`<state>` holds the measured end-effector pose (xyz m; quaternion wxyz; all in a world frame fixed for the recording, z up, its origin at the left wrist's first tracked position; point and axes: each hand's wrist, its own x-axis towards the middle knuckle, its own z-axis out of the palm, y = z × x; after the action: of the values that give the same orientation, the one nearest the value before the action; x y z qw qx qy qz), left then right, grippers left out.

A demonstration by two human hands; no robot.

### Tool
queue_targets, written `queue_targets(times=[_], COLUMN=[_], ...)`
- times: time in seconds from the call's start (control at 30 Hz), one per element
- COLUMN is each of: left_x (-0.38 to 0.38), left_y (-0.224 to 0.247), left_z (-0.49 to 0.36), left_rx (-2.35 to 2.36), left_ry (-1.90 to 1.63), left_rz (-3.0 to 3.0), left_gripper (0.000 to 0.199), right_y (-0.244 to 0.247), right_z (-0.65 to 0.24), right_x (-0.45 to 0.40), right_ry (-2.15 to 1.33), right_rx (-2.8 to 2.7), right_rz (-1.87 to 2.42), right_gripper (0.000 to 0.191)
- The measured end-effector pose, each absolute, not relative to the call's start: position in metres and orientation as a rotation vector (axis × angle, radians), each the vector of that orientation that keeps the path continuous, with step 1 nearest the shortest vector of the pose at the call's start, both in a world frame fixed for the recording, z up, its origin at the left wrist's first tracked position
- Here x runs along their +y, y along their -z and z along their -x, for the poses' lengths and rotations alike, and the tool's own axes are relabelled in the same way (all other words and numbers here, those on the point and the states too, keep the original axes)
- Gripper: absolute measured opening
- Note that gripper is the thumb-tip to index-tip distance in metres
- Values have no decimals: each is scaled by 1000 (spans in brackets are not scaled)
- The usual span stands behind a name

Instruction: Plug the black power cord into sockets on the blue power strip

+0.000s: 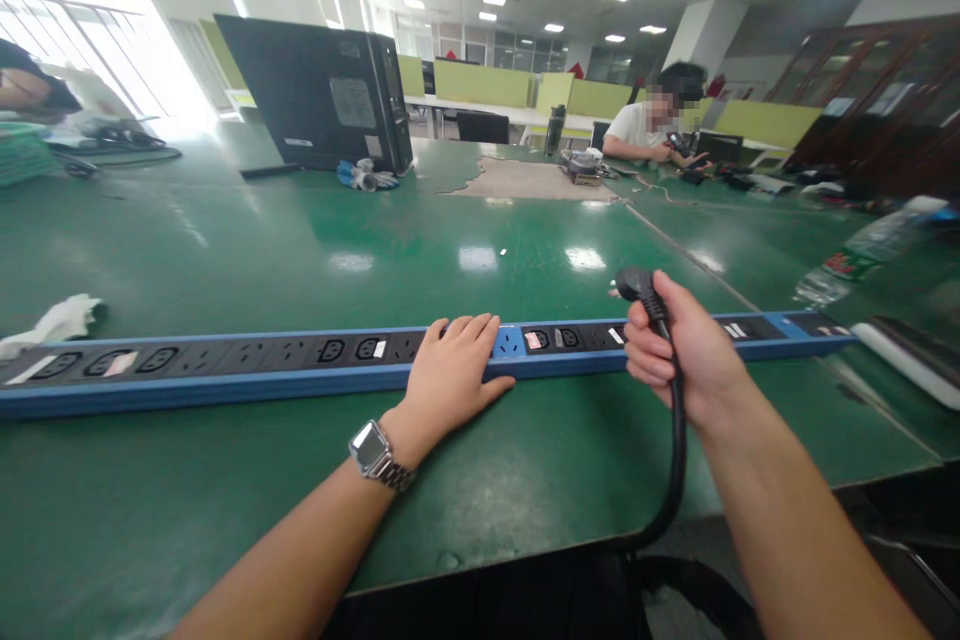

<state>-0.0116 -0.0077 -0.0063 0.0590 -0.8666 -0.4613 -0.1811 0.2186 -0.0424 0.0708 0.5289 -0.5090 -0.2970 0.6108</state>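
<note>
On my feed, a long blue strip point(225, 389) with black socket panels and small labels runs left to right across the near part of the table point(420, 265), under the left hand point(454, 365). The right hand point(694, 350) holds a black plug point(634, 284), its head pointing left; its thick cord point(679, 460) bends down toward the near edge.

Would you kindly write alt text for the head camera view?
A left hand rests on a long blue and black power strip on a green table, while the right hand holds a black plug with a thick cable. Beyond are a black computer tower and a person in a white top.
</note>
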Motion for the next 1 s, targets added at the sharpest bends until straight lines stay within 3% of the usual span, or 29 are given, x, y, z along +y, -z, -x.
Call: queue_targets(times=[0.27,0.53,1.0], left_x=[-7,-7,-8], left_y=[6,6,5], left_z=[10,11,11], left_rx=[-1417,-1398,-1414], left_ry=[532,549,542], left_rz=[2607,2611,2603], left_gripper=[62,60,60], right_y=[-22,-30,-31], right_z=[-249,-229,-249], right_x=[-24,-30,-23], right_ry=[-1605,-1745,-1571], right_rx=[-681,-520,-648], right_rz=[1502,1366,1559], right_gripper=[44,51,53])
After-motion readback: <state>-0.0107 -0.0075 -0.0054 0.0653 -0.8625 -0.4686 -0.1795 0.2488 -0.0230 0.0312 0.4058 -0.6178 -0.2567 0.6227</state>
